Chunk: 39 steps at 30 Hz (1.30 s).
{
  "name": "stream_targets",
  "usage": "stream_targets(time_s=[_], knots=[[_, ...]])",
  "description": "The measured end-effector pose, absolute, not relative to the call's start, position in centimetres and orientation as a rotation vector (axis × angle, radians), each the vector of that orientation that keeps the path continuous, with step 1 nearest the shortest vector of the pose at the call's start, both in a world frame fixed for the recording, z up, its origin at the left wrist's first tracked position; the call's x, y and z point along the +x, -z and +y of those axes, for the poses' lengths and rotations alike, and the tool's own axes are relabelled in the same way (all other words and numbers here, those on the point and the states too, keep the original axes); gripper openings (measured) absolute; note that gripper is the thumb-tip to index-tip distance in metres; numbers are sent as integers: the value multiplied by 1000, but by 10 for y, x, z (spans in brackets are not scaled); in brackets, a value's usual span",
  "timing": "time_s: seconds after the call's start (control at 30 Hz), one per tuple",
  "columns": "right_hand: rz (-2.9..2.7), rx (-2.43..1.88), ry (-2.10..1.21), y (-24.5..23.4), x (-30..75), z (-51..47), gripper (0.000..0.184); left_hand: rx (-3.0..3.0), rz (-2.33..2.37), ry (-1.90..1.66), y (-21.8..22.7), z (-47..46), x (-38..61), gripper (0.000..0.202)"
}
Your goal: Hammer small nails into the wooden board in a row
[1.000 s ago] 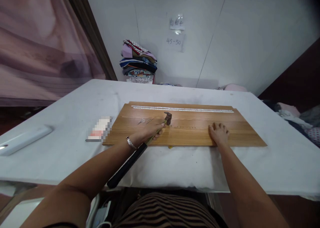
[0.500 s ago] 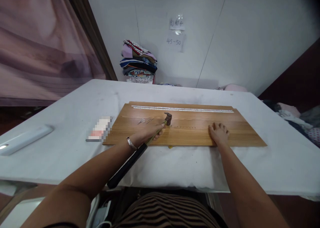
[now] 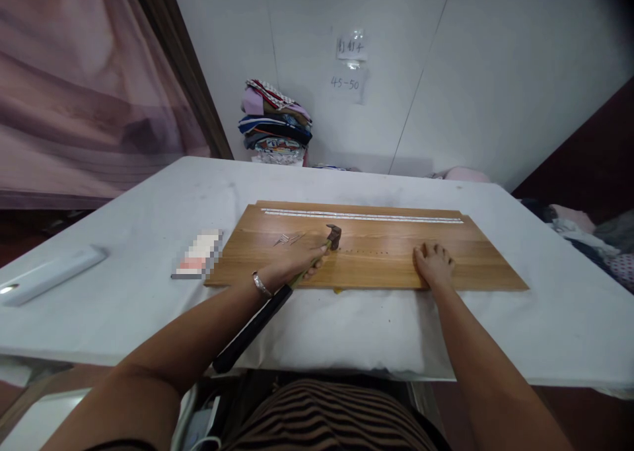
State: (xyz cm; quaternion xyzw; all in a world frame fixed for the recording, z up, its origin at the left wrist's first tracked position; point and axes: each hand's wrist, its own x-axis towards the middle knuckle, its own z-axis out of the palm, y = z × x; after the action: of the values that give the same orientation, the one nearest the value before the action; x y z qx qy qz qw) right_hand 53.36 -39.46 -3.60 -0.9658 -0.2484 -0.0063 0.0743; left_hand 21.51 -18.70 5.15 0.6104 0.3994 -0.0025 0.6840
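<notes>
Wooden board (image 3: 376, 269) lies mid-tabletop (image 3: 133, 286), long sides parallel to near edge; likely stiff, fairly heavy, lift by short ends. Hammer (image 3: 277, 302) slants across board's near edge, probably head-heavy, best held by black grip. Left hand (image 3: 300, 259) wrapped round its shaft near the head; right hand (image 3: 436, 266) spread on board, fingers slightly apart, right of middle. Loose nails (image 3: 283, 240) toward board's left end.

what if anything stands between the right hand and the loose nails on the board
The left hand and its hammer stand between the right hand and the loose nails; a row of small dark spots lies there too.
</notes>
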Motion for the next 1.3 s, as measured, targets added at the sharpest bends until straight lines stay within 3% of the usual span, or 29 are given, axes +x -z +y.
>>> stream_targets(time_s=[1.3], knots=[[-749,-2921,4,33,531,-395,60,1375,843,-25,-56,-184,216,33]])
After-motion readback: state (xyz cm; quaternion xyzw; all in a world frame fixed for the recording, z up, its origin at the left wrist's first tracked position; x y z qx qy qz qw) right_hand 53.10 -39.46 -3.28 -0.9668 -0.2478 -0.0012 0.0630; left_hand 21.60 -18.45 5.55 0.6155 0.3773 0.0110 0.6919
